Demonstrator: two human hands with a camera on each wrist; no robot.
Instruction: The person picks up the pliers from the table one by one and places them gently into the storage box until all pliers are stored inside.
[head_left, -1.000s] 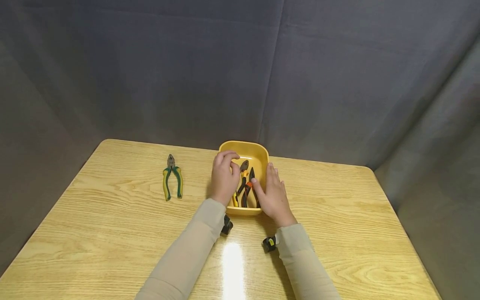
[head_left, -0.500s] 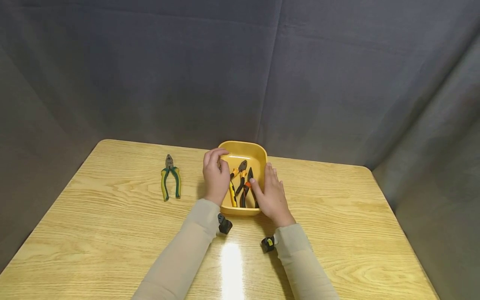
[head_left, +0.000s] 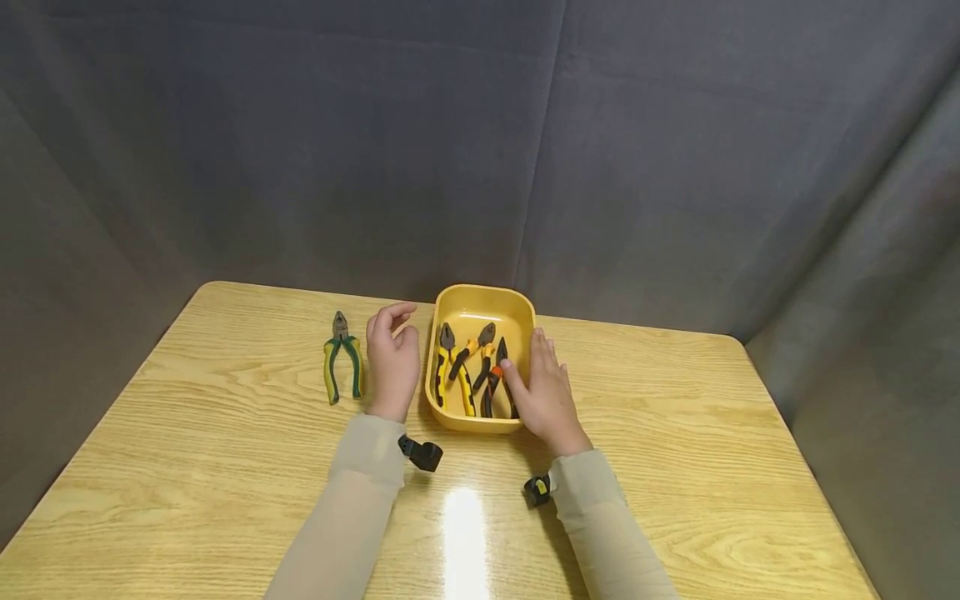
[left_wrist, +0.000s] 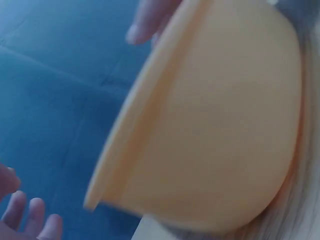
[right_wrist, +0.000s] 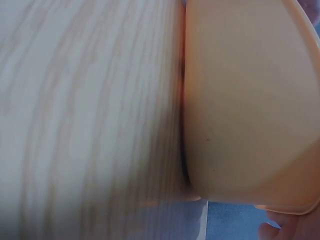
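Observation:
A yellow plastic bin (head_left: 480, 425) stands on the table, with several pliers lying inside. Among them are yellow-and-black pliers (head_left: 441, 375) at the left, orange-and-black diagonal cutters (head_left: 487, 333) in the middle and red-and-black long-nose pliers (head_left: 502, 348) at the right. My right hand (head_left: 550, 398) holds the bin's right side, thumb over the rim and fingers along the outer wall. Just left of the bin, my left hand (head_left: 394, 367) has loosely bent fingers and holds nothing. Green-and-yellow pliers (head_left: 341, 332) lie on the table beside it, jaws pointing away from me.
The wooden table (head_left: 697, 467) backs onto a grey curtain (head_left: 375, 150), which also runs along both sides. Small black cameras sit at the wrists, the left one (head_left: 423, 456) near the bin's front corner.
My left hand has drawn back from over the bin to the left, toward the green-and-yellow pliers. That uncovers the yellow-and-black pliers inside. My right hand stays on the bin.

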